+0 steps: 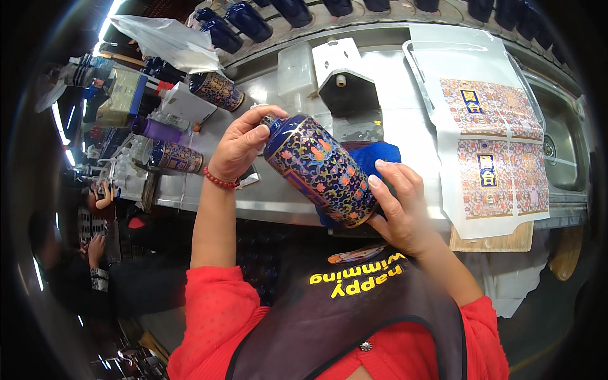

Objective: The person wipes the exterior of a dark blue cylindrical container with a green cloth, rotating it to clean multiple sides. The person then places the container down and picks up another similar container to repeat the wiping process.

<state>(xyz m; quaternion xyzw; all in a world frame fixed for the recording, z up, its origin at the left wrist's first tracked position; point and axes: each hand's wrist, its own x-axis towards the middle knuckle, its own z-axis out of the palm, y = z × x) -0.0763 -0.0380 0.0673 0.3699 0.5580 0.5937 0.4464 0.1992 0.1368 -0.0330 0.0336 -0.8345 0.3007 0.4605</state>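
Note:
Tilted in front of me is a dark blue bottle covered with a colourful floral pattern. My left hand is closed round its neck, with a red bead bracelet on the wrist. At the lower right, my right hand supports the bottle's base with the fingers along its side. Behind the bottle a blue cloth lies on the metal worktop. To the right, printed floral sheets rest on a white board.
Two more patterned bottles stand or lie at the left, one near and one farther back. A purple bottle is beside them. A metal sink is at the right. Plain blue bottles line the back. Another person's hand shows at the far left.

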